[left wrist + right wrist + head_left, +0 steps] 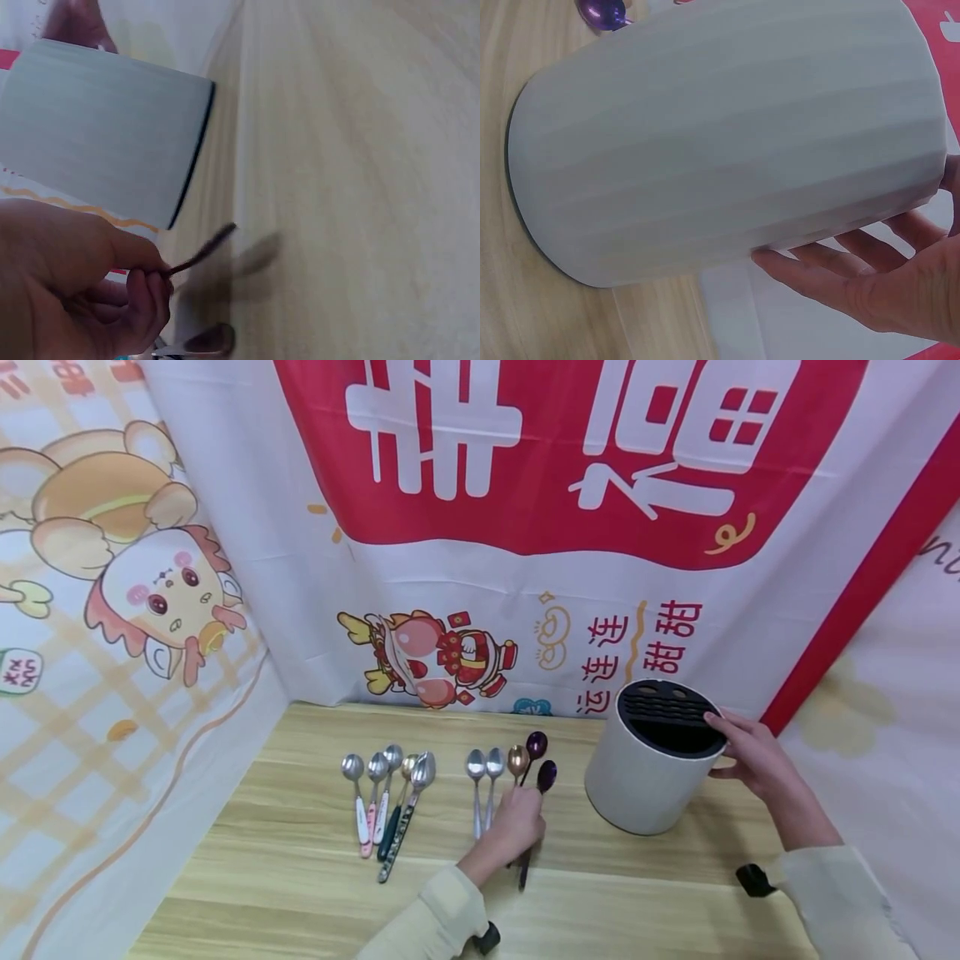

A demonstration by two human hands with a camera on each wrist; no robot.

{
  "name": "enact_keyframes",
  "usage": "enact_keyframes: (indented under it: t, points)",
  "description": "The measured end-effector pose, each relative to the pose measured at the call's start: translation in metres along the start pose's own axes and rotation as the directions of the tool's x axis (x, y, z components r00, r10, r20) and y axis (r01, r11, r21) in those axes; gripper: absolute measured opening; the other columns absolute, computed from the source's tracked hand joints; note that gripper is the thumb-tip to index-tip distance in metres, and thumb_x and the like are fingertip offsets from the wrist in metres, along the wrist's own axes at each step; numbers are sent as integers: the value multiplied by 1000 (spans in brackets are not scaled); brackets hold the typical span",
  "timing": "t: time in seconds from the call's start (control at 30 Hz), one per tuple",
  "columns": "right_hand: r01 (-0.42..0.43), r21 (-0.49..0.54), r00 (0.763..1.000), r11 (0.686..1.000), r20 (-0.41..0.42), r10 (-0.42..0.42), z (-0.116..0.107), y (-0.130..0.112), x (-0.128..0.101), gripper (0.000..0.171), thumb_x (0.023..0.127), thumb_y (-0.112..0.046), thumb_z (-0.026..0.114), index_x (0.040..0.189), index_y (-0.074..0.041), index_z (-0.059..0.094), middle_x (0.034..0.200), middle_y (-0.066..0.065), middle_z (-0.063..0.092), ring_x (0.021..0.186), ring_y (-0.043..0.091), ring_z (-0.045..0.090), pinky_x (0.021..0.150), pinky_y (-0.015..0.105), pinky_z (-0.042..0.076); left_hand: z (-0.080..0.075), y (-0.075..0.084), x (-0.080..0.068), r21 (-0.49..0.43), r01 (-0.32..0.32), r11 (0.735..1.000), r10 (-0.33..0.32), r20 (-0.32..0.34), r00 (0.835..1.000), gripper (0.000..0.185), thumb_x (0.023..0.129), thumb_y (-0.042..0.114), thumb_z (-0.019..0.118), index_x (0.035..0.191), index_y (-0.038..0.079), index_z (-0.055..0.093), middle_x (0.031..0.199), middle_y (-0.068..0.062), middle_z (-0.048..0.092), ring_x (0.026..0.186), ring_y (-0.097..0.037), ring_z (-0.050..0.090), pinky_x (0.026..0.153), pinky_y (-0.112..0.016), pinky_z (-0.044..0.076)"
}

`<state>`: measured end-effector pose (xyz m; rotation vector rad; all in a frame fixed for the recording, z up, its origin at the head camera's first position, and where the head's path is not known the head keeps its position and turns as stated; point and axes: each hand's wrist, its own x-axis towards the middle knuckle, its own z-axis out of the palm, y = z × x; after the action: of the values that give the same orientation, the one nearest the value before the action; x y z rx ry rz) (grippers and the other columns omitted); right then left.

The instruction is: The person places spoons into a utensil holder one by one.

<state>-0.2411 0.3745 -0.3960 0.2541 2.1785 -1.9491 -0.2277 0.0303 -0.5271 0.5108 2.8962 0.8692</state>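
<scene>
The person's left hand (pixel 516 820) has its fingers curled in, thumb and fingers pinching a glossy dark-purple metal spoon (pixel 547 775), whose bowl points to about 1 o'clock and whose handle end shows at 6 o'clock; the left wrist view shows the spoon's tip apart from its shadow. Between 2 and 3 o'clock from that hand stands a pale grey-white, ribbed round canister (pixel 637 789), upright, topped by a black slotted insert (pixel 667 722) with its widest opening toward 6 o'clock. The right hand (pixel 757 758) holds the canister at its 3 o'clock side, thumb over the rim, fingers spread and slightly bent along the outer wall. Just beyond the left hand, near 12 o'clock, lie a copper-coloured metal spoon (pixel 517 758) and a second dark-purple spoon (pixel 536 744), their handles partly hidden by that hand. At 10 o'clock two plain silver metal spoons (pixel 476 765) lie side by side, their lower ends covered by the same hand. Farther off at 9 o'clock is a cluster of metal spoons with white, pink, dark-green and black-patterned handles (pixel 371 818), some overlapping. All of it sits on a pale wood-grain tabletop (pixel 285 885), bounded at 12 o'clock by a red-and-white printed cloth (pixel 450 568) close behind the canister.
</scene>
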Motion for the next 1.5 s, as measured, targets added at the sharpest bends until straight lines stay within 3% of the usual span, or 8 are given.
enact_keyframes:
  t: [0.07,0.13,0.23,0.43,0.77,1.17,1.33,1.5]
  points:
    - [-11,-26,1000,1000,0,11,0,-2,1,65,100,-46,54,156,-20,32,90,-30,63,85,-3,65,87,66,53,-5,1,-1,-21,-12,1000,13,7,1000,25,78,-7,64,62,10,53,60,-1,52,50,-12,49,40,-16,40]
    - [-18,-48,1000,999,-2,18,0,-4,1,81,100,-48,53,157,-6,13,90,-32,62,85,-4,64,92,70,48,-11,2,-2,-60,-28,998,28,11,1000,30,82,-2,66,59,11,51,57,2,52,47,-10,47,39,-16,40]
    - [-20,-46,1000,999,-1,20,0,-5,1,81,100,-47,54,157,-5,13,90,-32,62,85,-4,64,90,68,51,-21,5,-3,-123,-46,991,47,7,999,28,86,2,67,62,11,57,55,5,51,45,-7,45,40,-15,38]
    - [-27,-39,1000,999,5,27,-1,-4,0,82,101,-44,52,157,-3,8,88,-33,59,83,-4,64,89,68,51,-42,18,-4,-208,-93,974,91,-18,996,5,91,9,70,88,6,67,69,3,63,55,-3,53,48,-13,45]
    - [-29,-56,1000,998,8,30,-2,-2,-3,83,101,-48,50,157,-3,8,96,-29,55,86,-5,63,99,70,42,-65,43,-1,-282,-230,932,210,-100,973,9,87,3,72,91,5,64,83,-2,69,71,-1,60,64,-11,51]
    - [-2,-24,1000,1000,10,3,-3,-2,-1,80,102,-45,50,156,-1,12,90,-31,59,85,-3,65,98,74,38,-94,69,1,-227,-287,931,250,-180,951,8,91,17,73,92,10,68,83,2,70,69,1,59,63,-11,50]
    - [-4,-29,1000,1000,8,5,-3,-2,-2,81,101,-46,50,156,0,12,90,-31,60,85,-3,65,98,74,38,-102,76,4,-216,-337,916,294,-210,933,9,93,18,71,91,10,69,83,0,73,68,0,60,62,-11,50]
    - [-2,-66,1000,998,12,2,-2,-1,-1,82,101,-48,50,157,-2,13,103,-24,59,87,-4,64,96,70,45,-108,83,6,-221,-346,912,298,-224,928,8,93,18,71,90,11,69,81,2,71,67,0,59,59,-11,49]
